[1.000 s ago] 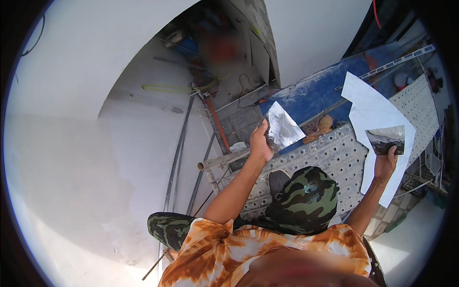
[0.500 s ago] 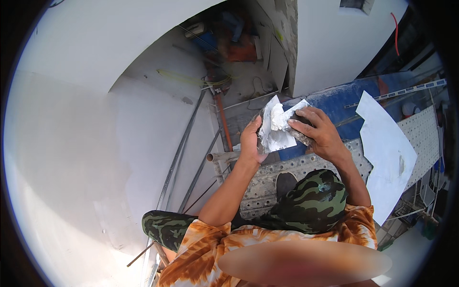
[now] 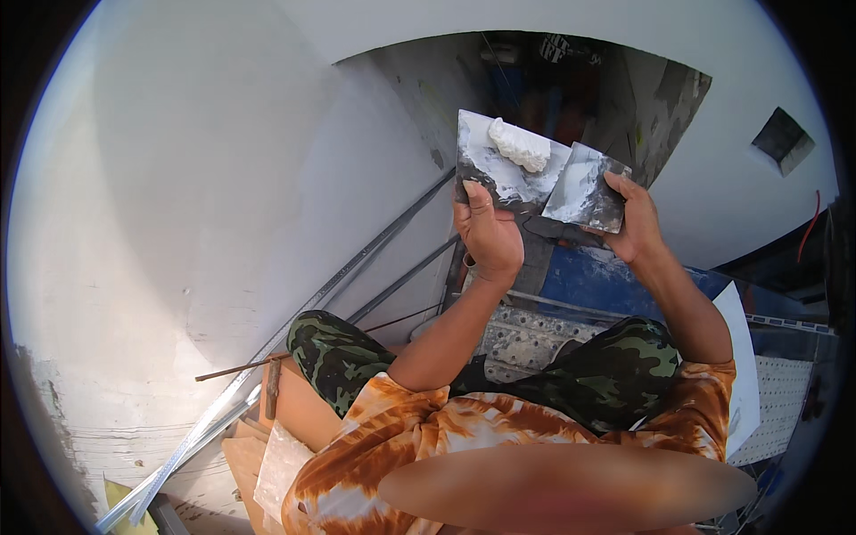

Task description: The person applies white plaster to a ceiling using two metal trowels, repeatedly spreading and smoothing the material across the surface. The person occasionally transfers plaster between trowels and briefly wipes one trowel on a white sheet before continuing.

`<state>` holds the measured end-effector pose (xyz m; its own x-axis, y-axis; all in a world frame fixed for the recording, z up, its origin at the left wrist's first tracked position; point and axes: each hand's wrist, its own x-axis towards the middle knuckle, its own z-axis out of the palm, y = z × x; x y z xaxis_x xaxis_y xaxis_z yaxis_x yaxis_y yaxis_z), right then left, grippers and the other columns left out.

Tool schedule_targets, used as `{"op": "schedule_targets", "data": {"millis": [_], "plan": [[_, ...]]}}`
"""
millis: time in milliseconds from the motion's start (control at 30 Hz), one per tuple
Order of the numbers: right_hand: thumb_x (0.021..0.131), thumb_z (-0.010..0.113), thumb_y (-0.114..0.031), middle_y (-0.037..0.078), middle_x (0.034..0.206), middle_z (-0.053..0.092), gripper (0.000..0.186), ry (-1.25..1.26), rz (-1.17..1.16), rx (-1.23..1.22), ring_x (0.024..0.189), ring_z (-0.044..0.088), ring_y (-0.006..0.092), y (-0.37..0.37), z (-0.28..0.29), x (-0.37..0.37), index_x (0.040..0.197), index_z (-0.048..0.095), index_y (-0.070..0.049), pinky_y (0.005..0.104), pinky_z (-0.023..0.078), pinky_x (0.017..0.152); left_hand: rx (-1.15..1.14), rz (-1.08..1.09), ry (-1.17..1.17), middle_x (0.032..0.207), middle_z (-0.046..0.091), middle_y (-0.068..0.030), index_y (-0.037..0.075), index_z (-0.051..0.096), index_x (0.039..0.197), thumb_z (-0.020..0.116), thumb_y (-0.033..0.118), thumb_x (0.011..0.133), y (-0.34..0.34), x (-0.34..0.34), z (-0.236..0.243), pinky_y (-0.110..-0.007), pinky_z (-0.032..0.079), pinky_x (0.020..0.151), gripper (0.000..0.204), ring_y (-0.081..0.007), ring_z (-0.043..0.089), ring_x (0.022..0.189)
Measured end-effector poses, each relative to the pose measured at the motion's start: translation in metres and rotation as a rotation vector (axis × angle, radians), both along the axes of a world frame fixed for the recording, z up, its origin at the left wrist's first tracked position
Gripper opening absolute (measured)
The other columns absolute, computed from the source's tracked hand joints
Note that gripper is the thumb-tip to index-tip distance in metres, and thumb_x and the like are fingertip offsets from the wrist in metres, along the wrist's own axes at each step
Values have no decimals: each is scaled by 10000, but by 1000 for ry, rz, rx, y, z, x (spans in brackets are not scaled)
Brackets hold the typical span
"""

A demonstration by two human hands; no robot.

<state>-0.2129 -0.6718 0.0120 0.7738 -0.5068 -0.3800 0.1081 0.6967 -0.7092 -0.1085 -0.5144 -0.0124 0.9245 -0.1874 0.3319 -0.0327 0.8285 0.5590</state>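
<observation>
My left hand (image 3: 490,234) is closed on the lower left edge of a flat putty board (image 3: 478,153), its thumb on top. A thick lump of white putty (image 3: 521,144) sits on the board's upper face, and more is smeared around it. My right hand (image 3: 635,221) grips a smaller flat scraper blade (image 3: 581,189) by its right side, thumb in front. White smears and grey stains cover this blade. Its left edge meets or overlaps the board's right edge; I cannot tell whether they touch. The fingers behind both plates are partly hidden.
A white wall (image 3: 241,178) rises on the left, with an arched opening ahead where a person (image 3: 571,53) is dimly visible. Metal rods (image 3: 357,259) lean along the wall. Below me is a perforated metal platform (image 3: 522,343); a white sheet (image 3: 740,374) stands at right.
My view has swung toward the left wall. Both hands are farther forward, and the board and blade are now spread flat side by side, where before they were angled together around the putty.
</observation>
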Motion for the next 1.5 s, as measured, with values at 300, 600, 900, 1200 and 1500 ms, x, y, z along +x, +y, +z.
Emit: {"op": "schedule_targets", "data": {"millis": [300, 600, 900, 1200, 1500], "plan": [[987, 584, -171, 144, 1118, 709, 316, -361, 315, -95, 974, 722, 271, 91, 98, 126, 1246, 578, 11, 411, 604, 885, 559, 482, -1295, 1280, 684, -183, -22, 604, 1361, 618, 138, 1011, 129, 113, 67, -320, 544, 971, 385, -261, 690, 1141], [1004, 568, -161, 142, 1114, 697, 290, -434, 311, -101, 996, 713, 264, 199, 128, 198, 1233, 552, 17, 448, 585, 940, 1161, 426, -410, 1151, 719, -111, 33, 666, 1220, 604, 178, 998, 312, 189, 68, -342, 592, 793, 272, -252, 713, 939], [956, 655, -174, 125, 1320, 579, 469, -890, 384, -1553, 1248, 538, 330, 367, 46, 219, 1417, 584, -220, 428, 466, 1045, 234, -358, 477, 1236, 631, -150, -33, 556, 1289, 421, 270, 1061, 382, 194, 37, -454, 558, 937, 402, -295, 673, 1074], [922, 657, -54, 139, 1397, 535, 543, -619, 474, -1861, 1280, 508, 371, 388, 29, 242, 1408, 609, -291, 454, 448, 1060, 491, -68, 272, 1108, 679, -108, -18, 613, 1227, 502, 193, 1033, 449, 213, 38, -366, 568, 868, 308, -228, 683, 1029], [1029, 595, -296, 100, 1006, 707, 339, -157, 686, -385, 908, 688, 207, 398, 8, 242, 1215, 635, -16, 393, 582, 825, 249, 273, 480, 1307, 614, -121, -17, 529, 1368, 435, 224, 1067, 485, 219, 33, -447, 504, 1009, 397, -271, 615, 1187]]}}
